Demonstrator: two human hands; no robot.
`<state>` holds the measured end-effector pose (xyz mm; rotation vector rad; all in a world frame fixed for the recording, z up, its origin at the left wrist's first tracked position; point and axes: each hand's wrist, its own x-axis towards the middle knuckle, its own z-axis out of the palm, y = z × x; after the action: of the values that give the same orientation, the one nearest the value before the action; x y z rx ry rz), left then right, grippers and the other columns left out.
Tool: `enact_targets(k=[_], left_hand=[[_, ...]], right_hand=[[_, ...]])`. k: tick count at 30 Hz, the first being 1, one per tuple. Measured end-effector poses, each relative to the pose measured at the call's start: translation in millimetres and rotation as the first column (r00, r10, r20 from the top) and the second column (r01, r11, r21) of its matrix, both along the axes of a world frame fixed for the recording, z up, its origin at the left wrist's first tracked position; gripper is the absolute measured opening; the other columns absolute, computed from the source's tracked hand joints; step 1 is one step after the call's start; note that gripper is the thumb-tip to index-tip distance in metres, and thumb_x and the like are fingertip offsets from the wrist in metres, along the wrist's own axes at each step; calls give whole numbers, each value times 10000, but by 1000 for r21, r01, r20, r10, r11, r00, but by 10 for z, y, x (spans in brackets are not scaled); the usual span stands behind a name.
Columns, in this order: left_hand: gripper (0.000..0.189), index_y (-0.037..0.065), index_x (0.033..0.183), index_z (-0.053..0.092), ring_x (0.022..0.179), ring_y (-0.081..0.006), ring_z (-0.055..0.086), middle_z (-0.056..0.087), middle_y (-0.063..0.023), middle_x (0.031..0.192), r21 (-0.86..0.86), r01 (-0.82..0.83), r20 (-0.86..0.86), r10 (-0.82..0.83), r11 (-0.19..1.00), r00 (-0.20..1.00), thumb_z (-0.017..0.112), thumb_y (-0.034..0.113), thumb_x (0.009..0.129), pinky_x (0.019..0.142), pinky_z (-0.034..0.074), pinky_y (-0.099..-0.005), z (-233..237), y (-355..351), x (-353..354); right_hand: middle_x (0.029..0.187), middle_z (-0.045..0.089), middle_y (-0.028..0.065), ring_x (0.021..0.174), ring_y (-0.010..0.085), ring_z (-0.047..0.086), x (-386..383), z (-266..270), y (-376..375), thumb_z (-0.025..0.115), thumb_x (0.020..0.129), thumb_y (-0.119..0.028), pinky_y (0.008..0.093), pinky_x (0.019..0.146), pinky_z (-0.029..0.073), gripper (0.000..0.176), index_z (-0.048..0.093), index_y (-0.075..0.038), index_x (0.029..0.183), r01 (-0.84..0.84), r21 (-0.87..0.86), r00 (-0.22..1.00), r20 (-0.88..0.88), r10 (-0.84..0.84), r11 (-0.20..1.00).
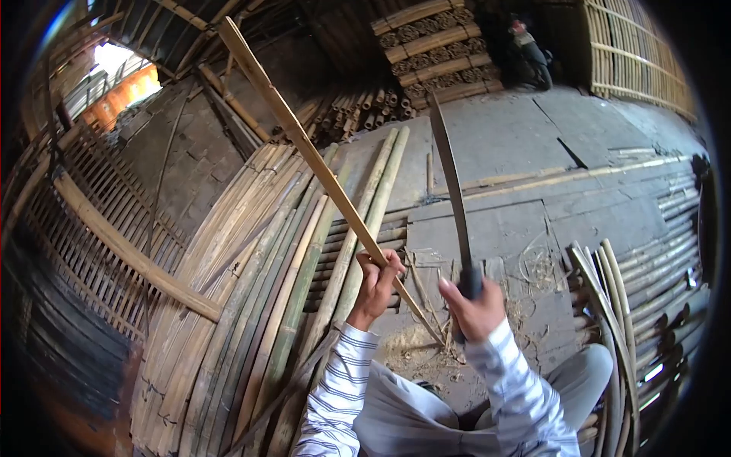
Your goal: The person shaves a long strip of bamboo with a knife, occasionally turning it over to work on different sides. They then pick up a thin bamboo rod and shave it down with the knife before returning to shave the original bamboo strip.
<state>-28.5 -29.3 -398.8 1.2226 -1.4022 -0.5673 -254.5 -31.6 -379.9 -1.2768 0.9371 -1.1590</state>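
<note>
A long, flat bamboo strip [312,156] slants from the upper left down to the floor, with its lower end near wood shavings. My left hand [375,283] is closed round the strip near its lower part. My right hand [476,308] grips the dark handle of a long-bladed knife [454,183], whose blade points up and away from me. Blade and strip are apart. Below my hands, shavings [415,343] lie scattered on the floor boards between my legs.
Bamboo poles [301,286] and split slats [205,244] lie to the left. A slatted bamboo panel [91,221] is further left. Bundled bamboo [438,53] is stacked at the back, near a motorcycle [531,53]. Bent strips [609,305] lean at the right.
</note>
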Motion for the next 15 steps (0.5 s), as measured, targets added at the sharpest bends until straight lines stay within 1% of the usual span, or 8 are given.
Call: enact_targets(k=[2, 4, 5, 8, 10, 11, 14, 15], left_hand=[[313, 38, 1117, 284, 886, -136, 561, 494, -99, 1031, 28, 28, -32, -27, 999, 999, 528, 191, 996, 794, 493, -299, -13, 55, -95], [306, 28, 1138, 281, 897, -152, 567, 488, -105, 1044, -46, -9, 337, 24, 999, 941, 524, 138, 987, 802, 494, -296, 46, 152, -132], [348, 13, 1198, 288, 1002, -183, 524, 454, -122, 1125, 15, -17, 305, 11, 1000, 952, 535, 118, 976, 873, 454, -310, 74, 189, -158], [505, -10, 1349, 270, 1224, -254, 427, 388, -156, 1281, 108, 15, 328, -50, 994, 943, 563, 79, 947, 1025, 367, -351, 134, 255, -161], [605, 3, 1409, 204, 1247, -274, 409, 393, -156, 1271, 72, 114, 489, -135, 991, 862, 578, 77, 939, 1045, 352, -371, 97, 240, -93], [657, 17, 1406, 246, 1276, -280, 399, 385, -162, 1327, 114, 88, 421, -128, 990, 898, 653, 74, 894, 1061, 341, -385, 62, 256, -73], [852, 0, 1462, 197, 1372, -323, 344, 377, -198, 1416, 314, 121, 607, -298, 942, 737, 749, 179, 838, 1126, 293, -409, 737, 435, -81], [897, 15, 1480, 204, 1398, -322, 304, 366, -194, 1440, 177, 189, 520, -255, 966, 815, 770, 234, 819, 1149, 261, -405, 912, 446, 28]], right_hand=[[611, 562, 35, 538, 119, 490, 133, 359, -114, 839, 740, -389, 307, 483, 412, 465, 592, 5, 761, 73, -177, 996, -37, -81, 982], [685, 614, 59, 579, 154, 556, 289, 521, -183, 863, 697, -408, 324, 535, 470, 497, 603, 0, 807, 168, -295, 982, -30, -185, 941], [744, 669, 87, 632, 195, 636, 361, 514, -260, 874, 670, -415, 335, 609, 521, 513, 620, -4, 841, 146, -277, 970, -150, -192, 950], [751, 675, 93, 600, 136, 628, 545, 391, -276, 896, 669, -345, 299, 552, 512, 561, 637, 46, 977, -2, -211, 994, 109, 25, 978], [695, 670, 95, 607, 159, 641, 594, 460, -173, 880, 682, -336, 321, 559, 511, 485, 636, 31, 886, -7, -157, 992, 127, 27, 988], [694, 675, 108, 624, 184, 655, 567, 478, -121, 871, 686, -340, 337, 583, 512, 455, 637, 17, 843, 1, -127, 998, 69, 8, 992], [642, 661, 106, 617, 218, 662, 547, 551, -70, 838, 713, -311, 350, 603, 512, 370, 639, -4, 771, -15, -71, 1000, -5, 15, 997], [638, 657, 105, 613, 223, 660, 536, 577, -89, 830, 720, -309, 353, 604, 512, 362, 640, -5, 769, -43, -60, 999, -20, 42, 997]])
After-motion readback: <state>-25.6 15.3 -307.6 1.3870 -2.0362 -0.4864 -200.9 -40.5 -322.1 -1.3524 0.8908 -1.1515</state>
